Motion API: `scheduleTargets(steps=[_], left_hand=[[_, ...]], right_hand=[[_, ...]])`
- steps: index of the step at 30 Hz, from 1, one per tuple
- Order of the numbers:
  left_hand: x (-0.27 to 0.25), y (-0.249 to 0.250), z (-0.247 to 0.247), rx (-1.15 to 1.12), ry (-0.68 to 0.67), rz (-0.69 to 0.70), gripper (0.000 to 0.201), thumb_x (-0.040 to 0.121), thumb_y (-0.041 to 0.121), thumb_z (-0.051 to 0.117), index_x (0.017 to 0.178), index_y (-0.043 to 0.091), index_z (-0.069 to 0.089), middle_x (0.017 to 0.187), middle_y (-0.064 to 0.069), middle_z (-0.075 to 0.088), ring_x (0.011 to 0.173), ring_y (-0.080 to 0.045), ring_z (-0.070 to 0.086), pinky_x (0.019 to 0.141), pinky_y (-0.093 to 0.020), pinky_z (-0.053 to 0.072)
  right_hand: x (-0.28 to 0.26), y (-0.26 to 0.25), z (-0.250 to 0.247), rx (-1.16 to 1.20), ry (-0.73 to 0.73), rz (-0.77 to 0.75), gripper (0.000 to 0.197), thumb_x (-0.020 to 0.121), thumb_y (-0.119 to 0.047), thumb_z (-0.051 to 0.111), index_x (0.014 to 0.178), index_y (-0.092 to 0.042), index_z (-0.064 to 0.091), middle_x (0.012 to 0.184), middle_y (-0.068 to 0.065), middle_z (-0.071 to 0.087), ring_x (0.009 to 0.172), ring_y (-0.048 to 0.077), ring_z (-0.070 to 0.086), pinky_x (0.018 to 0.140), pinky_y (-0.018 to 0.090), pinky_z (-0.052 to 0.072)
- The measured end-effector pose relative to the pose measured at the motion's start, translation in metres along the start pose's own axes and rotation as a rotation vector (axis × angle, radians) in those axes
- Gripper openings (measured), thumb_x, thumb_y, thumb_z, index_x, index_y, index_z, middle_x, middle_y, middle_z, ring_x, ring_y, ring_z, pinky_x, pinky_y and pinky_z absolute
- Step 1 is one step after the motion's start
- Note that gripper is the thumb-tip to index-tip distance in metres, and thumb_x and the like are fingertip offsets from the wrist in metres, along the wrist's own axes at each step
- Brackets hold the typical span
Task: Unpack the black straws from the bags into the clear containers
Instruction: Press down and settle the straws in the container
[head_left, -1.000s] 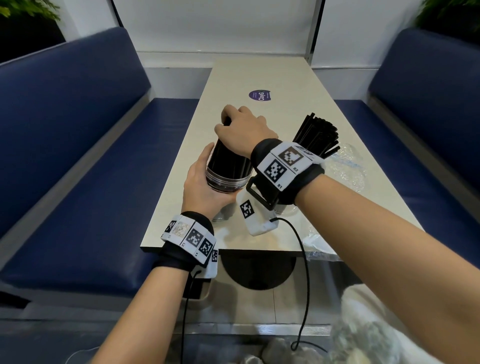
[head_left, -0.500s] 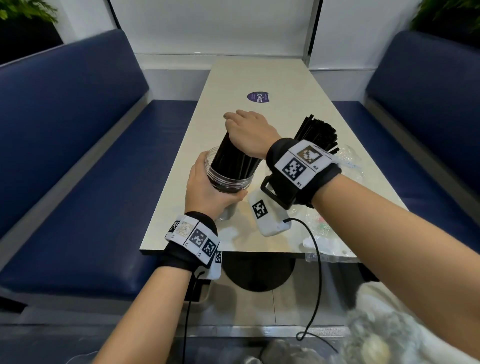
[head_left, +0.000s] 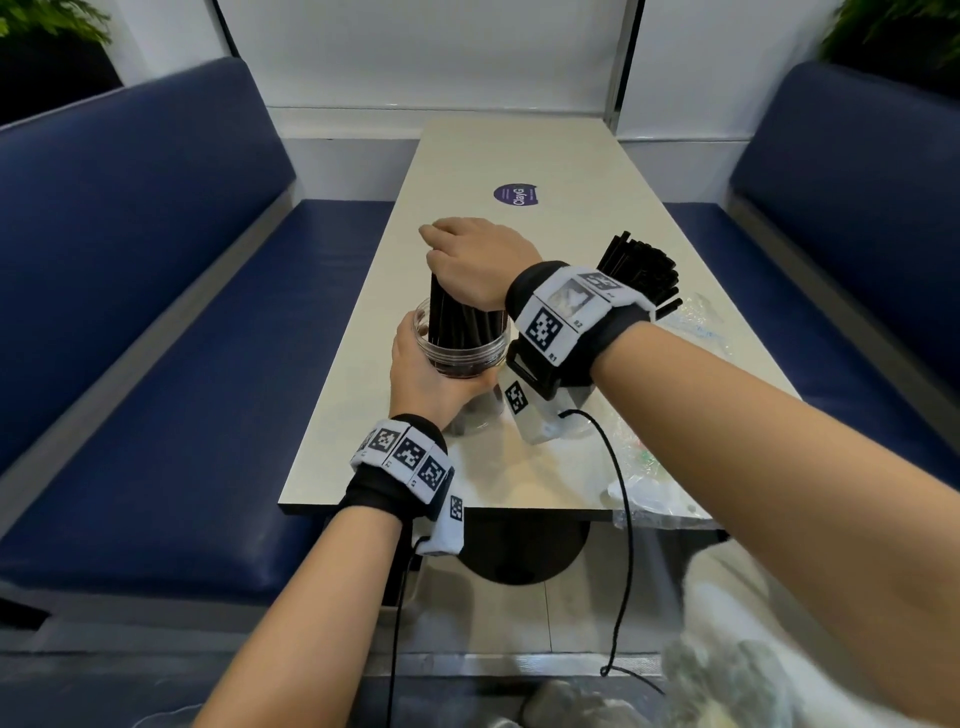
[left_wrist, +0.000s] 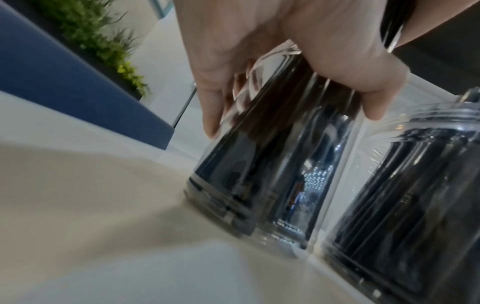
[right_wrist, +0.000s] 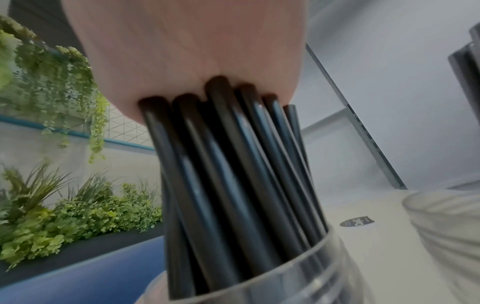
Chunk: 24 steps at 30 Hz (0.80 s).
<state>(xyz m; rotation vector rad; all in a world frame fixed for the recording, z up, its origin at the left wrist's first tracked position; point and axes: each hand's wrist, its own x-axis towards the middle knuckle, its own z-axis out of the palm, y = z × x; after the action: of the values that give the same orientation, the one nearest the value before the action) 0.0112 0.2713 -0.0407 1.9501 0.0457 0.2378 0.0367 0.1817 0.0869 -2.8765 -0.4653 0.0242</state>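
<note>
gripping a bundle of thin black plastic straws (head_left: 457, 317) near its top, my right hand (head_left: 475, 260) is holding it upright with the lower ends standing inside a clear round plastic jar (head_left: 462, 353). my left hand (head_left: 423, 371) is wrapping around that jar's side, and the jar is sitting on the pale rectangular tabletop (head_left: 571, 171). just beside it to the right, a second clear jar (left_wrist: 415, 185) is standing packed with more black straws (head_left: 641, 270), crumpled clear plastic bags (head_left: 696, 327) lying near it.
</note>
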Motion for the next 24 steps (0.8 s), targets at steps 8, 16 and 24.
scheduleTargets(steps=[8,16,24], left_hand=[[0.003,-0.001,0.001,0.001,0.001,0.0,0.099,0.052,0.027,0.086,0.134,0.022,0.031,0.133,-0.002,0.048,0.122,-0.02,0.048,0.101,-0.036,0.041],[0.001,0.0,0.002,-0.008,-0.016,-0.002,0.1,0.05,0.037,0.083,0.133,0.02,0.031,0.13,-0.005,0.051,0.118,-0.023,0.052,0.097,-0.037,0.044],[0.002,0.0,0.0,0.007,-0.033,-0.01,0.094,0.057,0.023,0.085,0.133,0.015,0.03,0.129,-0.007,0.053,0.116,-0.023,0.053,0.088,-0.027,0.04]], right_hand=[[0.005,0.002,0.0,-0.061,0.009,-0.019,0.041,0.096,-0.018,0.024,0.132,-0.007,0.041,0.143,0.01,0.041,0.134,0.028,0.034,0.111,0.044,0.028],[-0.004,-0.001,0.008,-0.072,0.07,0.01,0.042,0.097,-0.023,0.022,0.136,-0.015,0.036,0.151,0.002,0.031,0.14,0.024,0.025,0.112,0.044,0.02],[-0.003,0.001,0.008,-0.076,0.085,-0.02,0.043,0.098,-0.023,0.021,0.137,-0.013,0.034,0.148,0.002,0.037,0.137,0.022,0.03,0.112,0.042,0.025]])
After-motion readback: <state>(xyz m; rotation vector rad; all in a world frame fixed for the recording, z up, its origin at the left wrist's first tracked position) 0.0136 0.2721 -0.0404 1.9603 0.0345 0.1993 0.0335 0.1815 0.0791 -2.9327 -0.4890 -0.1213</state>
